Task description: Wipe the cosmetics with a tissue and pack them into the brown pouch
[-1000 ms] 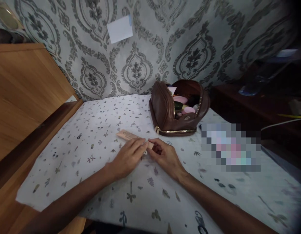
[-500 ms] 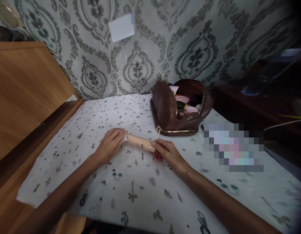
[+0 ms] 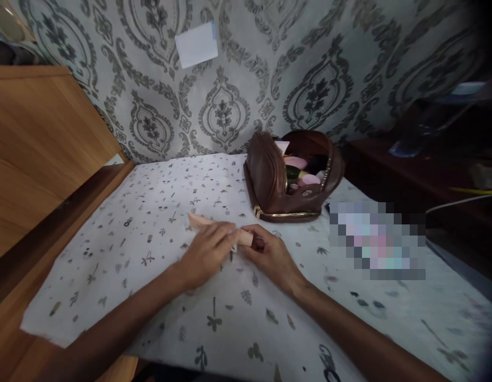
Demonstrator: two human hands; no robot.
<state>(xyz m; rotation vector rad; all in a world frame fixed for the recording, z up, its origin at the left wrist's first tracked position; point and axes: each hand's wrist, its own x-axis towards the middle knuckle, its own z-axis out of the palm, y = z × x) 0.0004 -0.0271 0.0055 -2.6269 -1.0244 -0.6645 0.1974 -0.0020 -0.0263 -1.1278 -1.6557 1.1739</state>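
A peach-coloured tube (image 3: 246, 238) lies across the space between both hands, just above the patterned cloth. My left hand (image 3: 209, 249) is wrapped over its middle, with a bit of white material showing under the fingertips. The tube's flat left end sticks out beyond the knuckles. My right hand (image 3: 269, 254) pinches the right end with thumb and fingers. Behind the hands stands a brown bag (image 3: 267, 170), unzipped, with pink and dark green items inside.
White cloth with small plant prints (image 3: 170, 185) covers the table. A blurred-out flat object (image 3: 377, 239) lies at the right. A wooden panel (image 3: 39, 159) rises at the left, and a patterned wall (image 3: 225, 106) stands behind. A clear bottle (image 3: 413, 138) is at the far right.
My left hand has slid right along the tube from its left end to its middle, nearer my right hand. The view has shifted slightly.
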